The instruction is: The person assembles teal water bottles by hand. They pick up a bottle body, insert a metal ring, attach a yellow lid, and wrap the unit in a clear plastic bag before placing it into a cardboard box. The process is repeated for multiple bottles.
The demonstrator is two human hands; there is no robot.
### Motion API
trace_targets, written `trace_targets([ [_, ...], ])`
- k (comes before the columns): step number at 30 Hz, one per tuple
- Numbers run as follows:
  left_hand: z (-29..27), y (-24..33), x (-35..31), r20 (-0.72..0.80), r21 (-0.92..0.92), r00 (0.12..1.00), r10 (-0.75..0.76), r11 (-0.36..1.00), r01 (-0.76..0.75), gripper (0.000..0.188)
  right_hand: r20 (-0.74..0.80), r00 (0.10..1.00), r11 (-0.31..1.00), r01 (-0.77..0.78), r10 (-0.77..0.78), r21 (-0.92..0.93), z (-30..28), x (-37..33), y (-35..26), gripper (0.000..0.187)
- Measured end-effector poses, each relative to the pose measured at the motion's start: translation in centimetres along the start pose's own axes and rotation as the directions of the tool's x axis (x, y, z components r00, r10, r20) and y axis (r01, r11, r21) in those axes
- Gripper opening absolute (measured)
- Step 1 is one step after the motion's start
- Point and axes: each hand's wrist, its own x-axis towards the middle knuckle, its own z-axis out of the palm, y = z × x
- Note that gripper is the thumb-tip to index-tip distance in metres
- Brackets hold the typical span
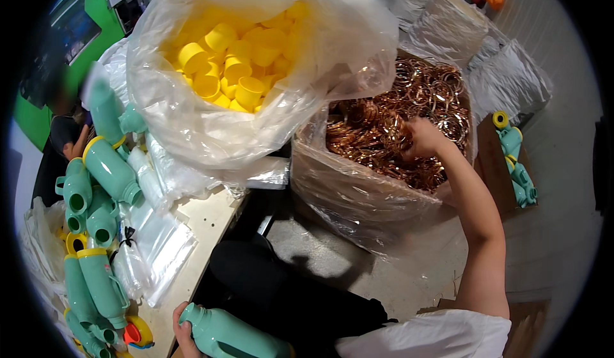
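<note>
My left hand [183,334] is closed round the neck end of a mint-green flask shell [236,334], which lies tilted across the lower edge by my lap. Its far end is cut off by the picture. My right hand [423,138] reaches into a plastic-lined box and is curled among the shiny copper-coloured rings [384,128]. The fingertips are partly hidden in the rings, and how many they grip is unclear. The box's clear liner [358,195] hangs over its front side.
A big clear bag of yellow cups [236,70] stands beside the box. More green flask shells [105,166] with yellow rims crowd the table [208,220] at left, near flat plastic bags [163,249]. A carton [495,166] holds more shells at right. Another person [67,131] is at far left.
</note>
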Motion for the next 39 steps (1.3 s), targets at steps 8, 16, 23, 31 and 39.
trace_targets([
  [8, 0.9, 1.3, -1.2, -0.017, -0.004, 1.0, -0.001, 1.0, 0.001, 0.06, -0.135, 0.981, 0.979, -0.119, 0.142, 0.164, -2.4, -3.5, 1.2, 0.021],
  [16, -2.2, 1.0, -2.1, -0.037, 0.018, 0.999, -0.025, 1.0, 0.026, 0.063, -0.223, 0.966, 0.921, -0.037, 0.133, 0.388, -0.2, -2.2, -0.8, 0.017],
  [23, -0.7, 0.6, -1.8, -0.038, -0.049, 0.999, 0.023, 0.999, -0.025, 0.063, -0.05, 0.978, 0.88, -0.159, 0.202, 0.447, 3.9, 0.8, -2.4, 0.018],
  [31, -1.4, -0.2, -1.6, -0.064, -0.011, 0.997, 0.049, 0.999, -0.05, 0.066, -0.438, 0.885, 0.972, -0.061, 0.158, 0.227, 0.9, -3.1, -3.3, 0.009],
  [39, -1.3, 0.3, -1.6, 0.019, 0.044, 0.991, 0.136, 0.99, -0.136, 0.068, -0.279, 0.954, -0.462, 0.2, -0.108, 0.864, 1.3, -7.7, -29.9, 0.033],
])
